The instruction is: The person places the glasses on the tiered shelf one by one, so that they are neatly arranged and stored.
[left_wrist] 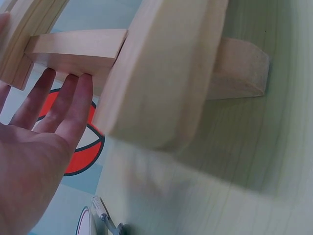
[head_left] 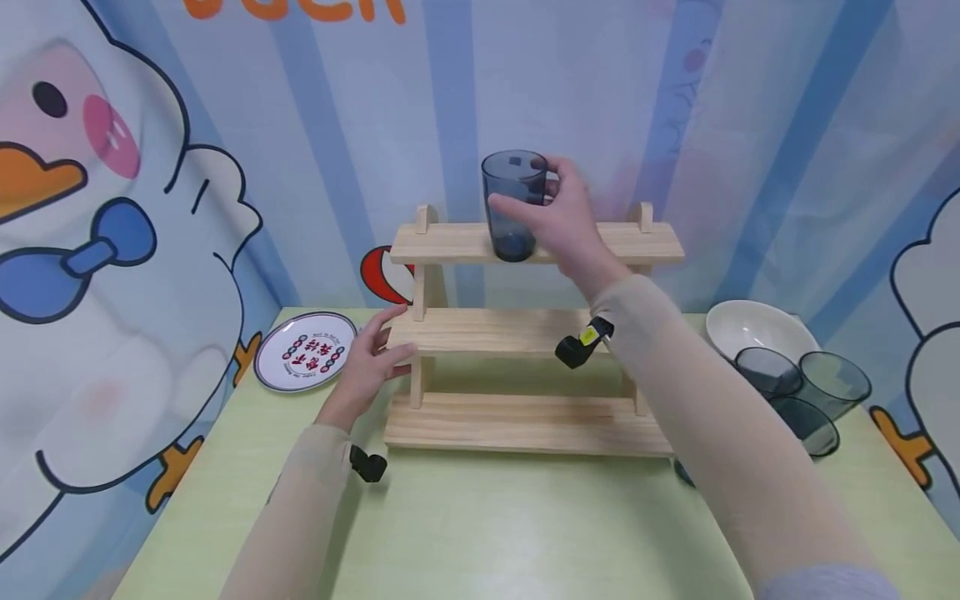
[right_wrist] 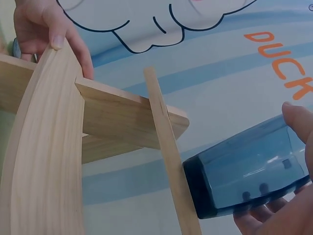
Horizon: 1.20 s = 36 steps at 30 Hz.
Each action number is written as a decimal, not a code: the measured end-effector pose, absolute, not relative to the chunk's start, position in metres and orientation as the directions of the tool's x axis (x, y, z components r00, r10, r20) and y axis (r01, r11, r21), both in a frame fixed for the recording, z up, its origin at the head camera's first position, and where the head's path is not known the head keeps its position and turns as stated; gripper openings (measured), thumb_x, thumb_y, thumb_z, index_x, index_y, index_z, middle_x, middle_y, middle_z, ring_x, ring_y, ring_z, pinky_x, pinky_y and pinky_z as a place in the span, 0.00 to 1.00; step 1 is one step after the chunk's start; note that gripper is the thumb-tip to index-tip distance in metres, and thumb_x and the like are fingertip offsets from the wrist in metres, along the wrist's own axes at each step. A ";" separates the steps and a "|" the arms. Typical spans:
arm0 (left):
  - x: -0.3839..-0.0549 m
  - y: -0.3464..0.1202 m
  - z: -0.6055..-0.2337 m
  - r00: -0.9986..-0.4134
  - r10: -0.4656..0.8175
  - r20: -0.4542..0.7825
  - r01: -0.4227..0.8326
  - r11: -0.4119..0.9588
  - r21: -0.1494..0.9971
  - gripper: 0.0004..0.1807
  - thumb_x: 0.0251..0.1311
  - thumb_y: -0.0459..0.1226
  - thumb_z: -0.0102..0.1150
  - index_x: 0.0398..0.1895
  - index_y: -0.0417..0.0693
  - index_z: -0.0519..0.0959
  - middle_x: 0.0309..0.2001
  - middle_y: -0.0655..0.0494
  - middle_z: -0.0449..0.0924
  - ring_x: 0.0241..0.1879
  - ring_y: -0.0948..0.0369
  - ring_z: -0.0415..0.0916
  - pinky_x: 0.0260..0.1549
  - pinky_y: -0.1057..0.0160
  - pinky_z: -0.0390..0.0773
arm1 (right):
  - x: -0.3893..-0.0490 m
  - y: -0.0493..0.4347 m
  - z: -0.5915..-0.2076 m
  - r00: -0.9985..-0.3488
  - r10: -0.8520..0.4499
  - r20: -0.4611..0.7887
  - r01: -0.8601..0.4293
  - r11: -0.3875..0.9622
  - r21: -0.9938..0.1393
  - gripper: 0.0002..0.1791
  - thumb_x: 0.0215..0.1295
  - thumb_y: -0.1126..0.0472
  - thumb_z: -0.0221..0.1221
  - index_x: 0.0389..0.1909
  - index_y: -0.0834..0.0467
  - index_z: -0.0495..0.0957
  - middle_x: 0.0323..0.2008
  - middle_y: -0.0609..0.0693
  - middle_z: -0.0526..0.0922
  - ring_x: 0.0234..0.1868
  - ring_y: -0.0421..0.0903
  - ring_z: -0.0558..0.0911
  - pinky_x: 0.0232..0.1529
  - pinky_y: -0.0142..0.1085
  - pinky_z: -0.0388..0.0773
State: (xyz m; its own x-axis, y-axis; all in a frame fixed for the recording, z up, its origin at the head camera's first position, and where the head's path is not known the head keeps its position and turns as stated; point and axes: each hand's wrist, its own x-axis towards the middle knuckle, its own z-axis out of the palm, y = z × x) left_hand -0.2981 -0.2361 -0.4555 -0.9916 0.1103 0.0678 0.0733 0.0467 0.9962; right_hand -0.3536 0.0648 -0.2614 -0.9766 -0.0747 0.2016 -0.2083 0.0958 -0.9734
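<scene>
Right grip [head_left: 566,218] was curled round the tumbler [head_left: 512,233], upright at my nine o'clock, base down by the top shelf [head_left: 450,243].

Behind the pale green table [head_left: 487,525] there is a blue striped cloth [head_left: 367,158], with a white duck [head_left: 127,333] and orange letters [head_left: 327,12].

A person's left hand [head_left: 366,360] and right hand [head_left: 566,217] are bare. Plain, snug beige sleeves [head_left: 720,425] end at the wrists. A small black left wrist device [head_left: 367,464] matches the right wrist device [head_left: 574,350], which has a yellow label [head_left: 589,335]. Lavender-grey cloth [head_left: 825,583] shows near right.
</scene>
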 end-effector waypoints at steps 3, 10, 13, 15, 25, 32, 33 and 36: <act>-0.298 -0.236 -0.455 -0.991 0.116 0.069 0.075 0.046 0.996 0.37 0.72 0.32 0.62 0.81 0.59 0.63 0.72 0.41 0.69 0.65 0.43 0.74 0.57 0.42 0.83 | -0.356 0.061 -0.262 -0.978 -0.069 0.197 -0.202 0.089 -0.975 0.47 0.59 0.51 0.78 0.76 0.45 0.64 0.69 0.54 0.73 0.66 0.48 0.75 0.66 0.49 0.78; -0.299 -0.237 -0.456 -0.990 0.122 0.073 0.079 0.044 0.996 0.37 0.72 0.32 0.62 0.81 0.60 0.63 0.72 0.41 0.69 0.65 0.44 0.75 0.57 0.43 0.83 | -0.360 0.053 -0.265 -0.982 -0.043 0.182 -0.185 0.087 -0.979 0.47 0.59 0.48 0.77 0.77 0.37 0.65 0.70 0.54 0.72 0.66 0.50 0.76 0.67 0.49 0.77; -0.299 -0.237 -0.456 -0.990 0.119 0.074 0.080 0.045 0.996 0.36 0.72 0.32 0.62 0.81 0.61 0.64 0.72 0.40 0.69 0.64 0.44 0.75 0.57 0.42 0.83 | -0.361 0.050 -0.265 -0.983 -0.035 0.182 -0.184 0.076 -0.980 0.46 0.60 0.48 0.77 0.77 0.36 0.65 0.69 0.55 0.73 0.65 0.50 0.77 0.67 0.49 0.77; -0.298 -0.237 -0.455 -0.990 0.118 0.075 0.081 0.045 0.996 0.36 0.72 0.32 0.62 0.80 0.61 0.64 0.72 0.40 0.70 0.63 0.44 0.75 0.57 0.41 0.83 | -0.362 0.049 -0.266 -0.983 -0.033 0.181 -0.183 0.078 -0.980 0.46 0.60 0.47 0.77 0.77 0.34 0.65 0.69 0.55 0.73 0.65 0.50 0.77 0.67 0.49 0.77; -0.296 -0.236 -0.452 -0.991 0.117 0.069 0.076 0.056 0.996 0.37 0.72 0.33 0.62 0.81 0.59 0.63 0.72 0.39 0.69 0.64 0.43 0.75 0.58 0.38 0.81 | -0.364 0.046 -0.268 -0.980 -0.030 0.196 -0.198 0.081 -0.977 0.45 0.61 0.46 0.75 0.77 0.34 0.65 0.68 0.55 0.73 0.64 0.49 0.78 0.66 0.48 0.78; -0.298 -0.236 -0.454 -0.990 0.125 0.070 0.077 0.053 0.996 0.36 0.72 0.33 0.63 0.80 0.61 0.64 0.72 0.40 0.70 0.64 0.43 0.75 0.58 0.40 0.82 | -0.363 0.049 -0.268 -0.980 -0.060 0.192 -0.198 0.116 -0.973 0.49 0.62 0.46 0.75 0.81 0.34 0.59 0.69 0.55 0.73 0.65 0.49 0.77 0.66 0.47 0.79; -0.298 -0.236 -0.454 -0.990 0.126 0.070 0.077 0.052 0.996 0.37 0.72 0.33 0.63 0.81 0.60 0.64 0.72 0.40 0.70 0.64 0.43 0.75 0.57 0.40 0.82 | -0.363 0.051 -0.268 -0.979 -0.075 0.189 -0.198 0.130 -0.972 0.51 0.62 0.45 0.75 0.82 0.34 0.57 0.70 0.55 0.72 0.66 0.49 0.76 0.66 0.47 0.78; -0.297 -0.236 -0.454 -0.990 0.123 0.073 0.079 0.051 0.996 0.37 0.72 0.33 0.62 0.82 0.57 0.62 0.72 0.39 0.69 0.64 0.43 0.75 0.58 0.39 0.82 | -0.360 0.061 -0.267 -0.978 -0.121 0.171 -0.192 0.192 -0.962 0.56 0.61 0.44 0.75 0.84 0.34 0.51 0.74 0.54 0.69 0.72 0.50 0.71 0.69 0.47 0.76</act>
State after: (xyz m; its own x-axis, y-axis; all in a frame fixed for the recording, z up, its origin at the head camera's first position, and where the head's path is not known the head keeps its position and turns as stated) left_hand -0.2972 -0.2361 -0.4538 -0.9898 0.1226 0.0725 0.0793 0.0511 0.9955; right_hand -0.3597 0.0613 -0.2674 -0.9778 -0.1211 0.1709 -0.1919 0.1919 -0.9625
